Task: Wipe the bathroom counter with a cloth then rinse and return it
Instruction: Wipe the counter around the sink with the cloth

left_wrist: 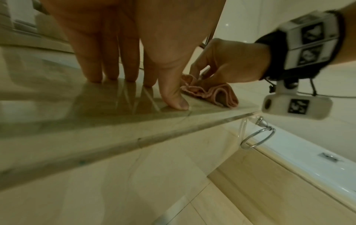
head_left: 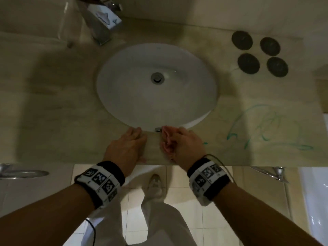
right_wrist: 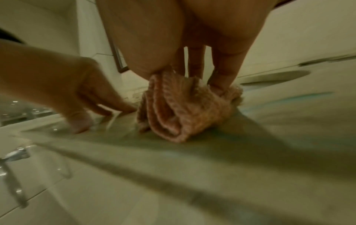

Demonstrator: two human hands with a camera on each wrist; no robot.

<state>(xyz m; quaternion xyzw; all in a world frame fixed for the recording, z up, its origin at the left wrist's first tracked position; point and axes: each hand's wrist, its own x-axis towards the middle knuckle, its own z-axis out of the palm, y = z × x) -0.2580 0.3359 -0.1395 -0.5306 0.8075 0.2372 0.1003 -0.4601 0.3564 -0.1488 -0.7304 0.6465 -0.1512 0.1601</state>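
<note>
At the front edge of a beige marble bathroom counter (head_left: 58, 110), a person's right hand (head_left: 188, 141) grips a bunched pink cloth (head_left: 166, 139), thumb and fingers curled into its folds and pressing it to the stone just below the oval white sink (head_left: 156, 82). The left hand (head_left: 126, 144) lies at about nine o'clock from the cloth, near but apart from it, its fingers (left_wrist: 94, 64) straight and fingertips planted on the counter, holding nothing and apparently bracing the body. Green scribbled marks (head_left: 266, 128) sprawl across the counter at roughly three o'clock from the cloth, and they look untouched, so the wiping step appears to be only beginning. The next move likely calls for sweeping the cloth rightward over those marks with firm downward pressure, keeping the wad compact so it does not unroll. Four dark round coasters (head_left: 259, 52) sit well apart at about one o'clock from the sink and may need working around. A folded card in a metal holder (head_left: 104, 20) stands at eleven o'clock near the back wall. Chrome towel rings hang below the counter edge on each side, the right-hand one (left_wrist: 258, 138) a plausible place for the cloth to return to; rinsing is not yet due.
</note>
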